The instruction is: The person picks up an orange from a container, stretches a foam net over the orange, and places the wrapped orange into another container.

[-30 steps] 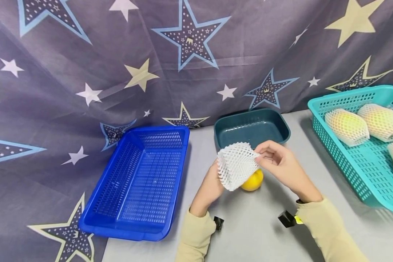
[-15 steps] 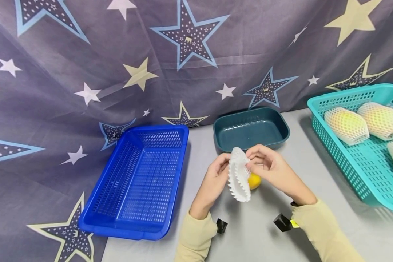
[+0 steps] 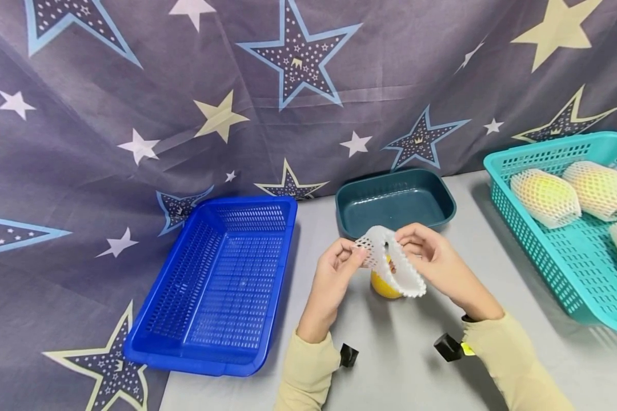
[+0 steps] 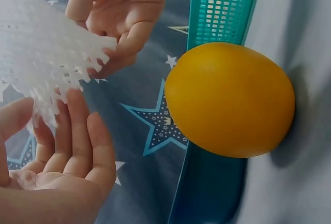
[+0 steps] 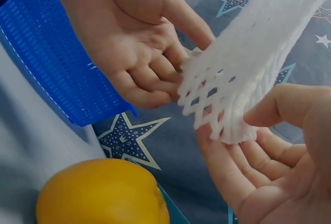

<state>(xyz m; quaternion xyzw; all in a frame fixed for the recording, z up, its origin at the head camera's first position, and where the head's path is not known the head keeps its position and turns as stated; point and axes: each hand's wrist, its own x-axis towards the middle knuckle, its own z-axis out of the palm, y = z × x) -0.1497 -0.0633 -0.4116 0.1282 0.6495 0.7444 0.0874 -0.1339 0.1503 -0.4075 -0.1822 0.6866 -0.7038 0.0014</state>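
A white foam fruit net (image 3: 403, 271) hangs between both hands, its mouth spread apart above the table. My left hand (image 3: 331, 279) pinches one edge of the net between thumb and fingers. At the opposite edge, my right hand (image 3: 442, 265) pinches it the same way, as the right wrist view also shows. Below and behind the net sits a smooth yellow-orange fruit (image 4: 230, 100) on the table, partly covered by the net in the head view. Neither hand touches the fruit.
A blue perforated basket (image 3: 221, 285) stands at the left. Behind the hands is a dark teal tub (image 3: 396, 205). A turquoise basket (image 3: 550, 274) at the right holds several net-wrapped fruits (image 3: 545, 197). A star-patterned cloth (image 3: 298, 131) hangs along the table's back.
The net has turned in the hands; its narrow folded mouth has been pulled wider and now tilts to the right. The left thumb has come onto the net's near edge. The fruit stays on the table.
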